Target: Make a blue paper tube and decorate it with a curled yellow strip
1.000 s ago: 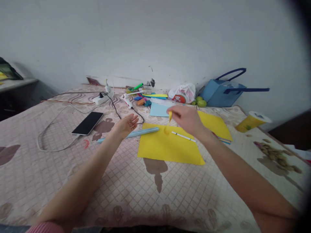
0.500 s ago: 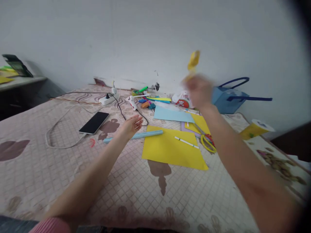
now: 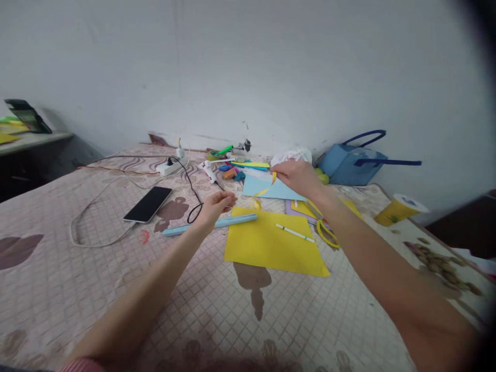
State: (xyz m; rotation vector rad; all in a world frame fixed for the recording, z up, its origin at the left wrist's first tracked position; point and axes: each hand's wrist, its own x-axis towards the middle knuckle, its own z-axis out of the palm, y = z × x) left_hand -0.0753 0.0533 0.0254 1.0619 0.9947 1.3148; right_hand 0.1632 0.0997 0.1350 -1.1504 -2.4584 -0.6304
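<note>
My right hand (image 3: 298,178) pinches one end of a curling yellow strip (image 3: 264,191), which hangs down to the left over the light blue sheet (image 3: 251,186). Above the light blue folded strip (image 3: 236,219) is my left hand (image 3: 217,206), its fingers drawn together; whether anything is between them is too small to tell. A yellow sheet (image 3: 271,248) lies flat in front, with a thin white stick (image 3: 295,233) on it. Yellow-handled scissors (image 3: 327,235) rest at its right, partly under my right forearm.
At the left lie a phone (image 3: 148,204) with a cable and a power strip (image 3: 169,166). A glue gun (image 3: 208,171) stands behind my left hand. Towards the right are a blue bag (image 3: 351,164) and a yellow roll-shaped container (image 3: 399,210).
My right hand has come down and left from its raised position, and the yellow strip now hangs uncurled from it. My left hand's fingers have drawn closer together.
</note>
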